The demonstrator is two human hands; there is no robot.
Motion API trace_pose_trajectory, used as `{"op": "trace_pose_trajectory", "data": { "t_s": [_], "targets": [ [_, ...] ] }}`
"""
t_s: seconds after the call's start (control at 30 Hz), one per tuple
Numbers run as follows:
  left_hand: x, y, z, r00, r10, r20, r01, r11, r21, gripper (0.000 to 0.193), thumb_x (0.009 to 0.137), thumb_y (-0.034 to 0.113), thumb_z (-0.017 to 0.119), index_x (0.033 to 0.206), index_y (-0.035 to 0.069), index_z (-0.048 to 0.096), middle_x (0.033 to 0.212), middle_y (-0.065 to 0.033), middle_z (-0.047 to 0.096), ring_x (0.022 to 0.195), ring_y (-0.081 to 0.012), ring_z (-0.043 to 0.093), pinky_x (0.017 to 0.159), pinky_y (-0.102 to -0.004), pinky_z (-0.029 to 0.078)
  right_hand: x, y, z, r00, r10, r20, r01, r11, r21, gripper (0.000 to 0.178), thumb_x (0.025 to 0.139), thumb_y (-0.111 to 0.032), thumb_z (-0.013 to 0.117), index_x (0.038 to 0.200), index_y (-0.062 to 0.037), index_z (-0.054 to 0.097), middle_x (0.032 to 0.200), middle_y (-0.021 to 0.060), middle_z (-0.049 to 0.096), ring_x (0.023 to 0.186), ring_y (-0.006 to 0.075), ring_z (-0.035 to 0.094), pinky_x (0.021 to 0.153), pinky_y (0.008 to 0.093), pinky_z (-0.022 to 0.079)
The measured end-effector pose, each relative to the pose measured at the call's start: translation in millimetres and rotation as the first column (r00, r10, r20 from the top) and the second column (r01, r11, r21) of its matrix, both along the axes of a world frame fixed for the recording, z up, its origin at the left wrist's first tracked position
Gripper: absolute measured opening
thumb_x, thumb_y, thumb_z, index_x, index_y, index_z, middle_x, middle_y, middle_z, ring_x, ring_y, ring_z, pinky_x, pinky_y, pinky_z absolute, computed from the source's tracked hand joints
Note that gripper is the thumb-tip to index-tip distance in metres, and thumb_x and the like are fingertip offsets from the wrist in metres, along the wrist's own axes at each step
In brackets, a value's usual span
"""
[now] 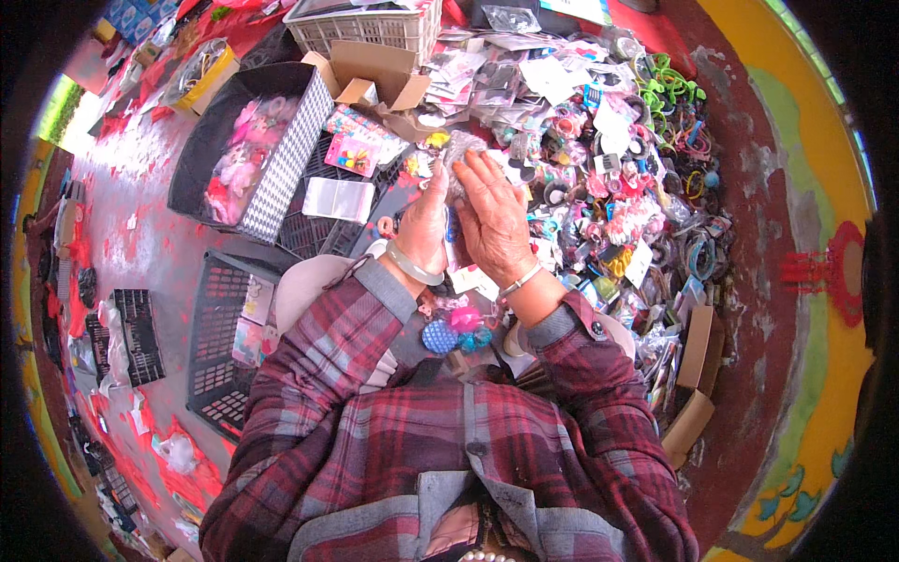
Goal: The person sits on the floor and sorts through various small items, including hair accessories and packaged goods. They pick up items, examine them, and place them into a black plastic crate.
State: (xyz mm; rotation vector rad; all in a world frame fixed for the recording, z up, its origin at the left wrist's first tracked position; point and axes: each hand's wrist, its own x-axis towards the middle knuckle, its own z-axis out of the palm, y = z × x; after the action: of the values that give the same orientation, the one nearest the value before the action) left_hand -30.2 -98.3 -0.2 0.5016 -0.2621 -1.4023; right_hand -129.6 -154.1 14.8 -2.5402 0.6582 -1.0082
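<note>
1. The left grip [423, 223] has its fingers extended close together; I cannot tell whether it holds anything.
2. The right grip [491, 211] has its fingers stretched out against one crumpled clear plastic wrapping [462, 145], at the far fingertips; how firmly, I cannot tell.
3. Two bracelets, one per wrist: a pale bangle [414, 265] left, a thin band [522, 280] right.
4. Near, below the wrists: one blue patterned disc [439, 336].
5. Left: one clear packet [339, 199] and, just beyond, one pink card [353, 155].
6. Right: a pile of accessories [599, 150], too many to count; print on its cards is too small to read.
7. Farther left: one black box [290, 159] with a checked side, holding pink fluffy pieces [245, 150].
</note>
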Motion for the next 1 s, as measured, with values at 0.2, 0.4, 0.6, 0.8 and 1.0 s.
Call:
{"op": "trace_pose_trajectory", "data": {
  "t_s": [0.2,0.4,0.6,0.8,1.0],
  "targets": [
    [18.4,-4.8,5.5,0.987,0.163,0.004,-0.163,0.987,-0.011,0.042,0.093,0.029,0.039,0.125,0.001,0.041,0.119,-0.0110,0.051,0.108,-0.0217,0.050,0.095,-0.0352,0.039,7.7,-20.5,-20.3,0.990,-0.112,0.086,0.103,0.989,0.103,0.037,0.079,0.000,0.049,0.115,-0.0044,0.052,0.117,0.0171,0.052,0.106,0.0344,0.050,0.089,0.0367,0.041],
    [31.2,-3.0,-2.6,0.987,0.132,0.088,-0.132,0.991,-0.005,0.040,0.092,0.030,0.042,0.119,0.001,0.045,0.112,-0.0085,0.054,0.102,-0.0178,0.053,0.090,-0.0307,0.041,-2.1,-47.9,-5.3,0.884,-0.337,0.323,0.162,0.870,0.465,0.029,0.085,-0.010,0.050,0.113,-0.0023,0.053,0.100,0.0168,0.061,0.091,0.0235,0.060,0.080,0.0308,0.045],
    [8.2,9.2,-0.7,0.334,0.099,0.937,-0.136,0.989,-0.056,0.033,0.092,0.016,0.038,0.119,-0.002,0.046,0.116,-0.0153,0.052,0.107,-0.0226,0.050,0.092,-0.0327,0.038,13.4,-13.6,14.7,0.973,0.112,0.204,-0.125,0.991,0.055,0.033,0.077,-0.010,0.056,0.109,-0.0052,0.056,0.112,0.0147,0.055,0.110,0.0319,0.048,0.092,0.0390,0.036],
    [6.1,6.2,-0.6,0.496,0.258,0.829,0.019,0.951,-0.307,0.031,0.092,0.012,0.037,0.114,-0.006,0.048,0.114,-0.0171,0.052,0.105,-0.0248,0.051,0.090,-0.0334,0.040,7.6,-24.7,10.7,0.974,0.019,0.226,-0.036,0.997,0.069,0.025,0.080,-0.013,0.053,0.103,-0.0055,0.058,0.107,0.0126,0.057,0.102,0.0300,0.052,0.087,0.0390,0.038],
    [12.8,4.0,-16.8,0.911,-0.003,0.412,0.033,0.997,-0.064,0.037,0.091,0.011,0.034,0.124,-0.004,0.040,0.120,-0.0119,0.049,0.110,-0.0172,0.047,0.095,-0.0285,0.036,8.1,-38.3,-9.9,0.953,-0.182,0.244,0.121,0.962,0.245,0.024,0.085,-0.016,0.048,0.104,-0.0051,0.057,0.099,0.0143,0.059,0.092,0.0318,0.056,0.081,0.0372,0.043]
  ]
}}
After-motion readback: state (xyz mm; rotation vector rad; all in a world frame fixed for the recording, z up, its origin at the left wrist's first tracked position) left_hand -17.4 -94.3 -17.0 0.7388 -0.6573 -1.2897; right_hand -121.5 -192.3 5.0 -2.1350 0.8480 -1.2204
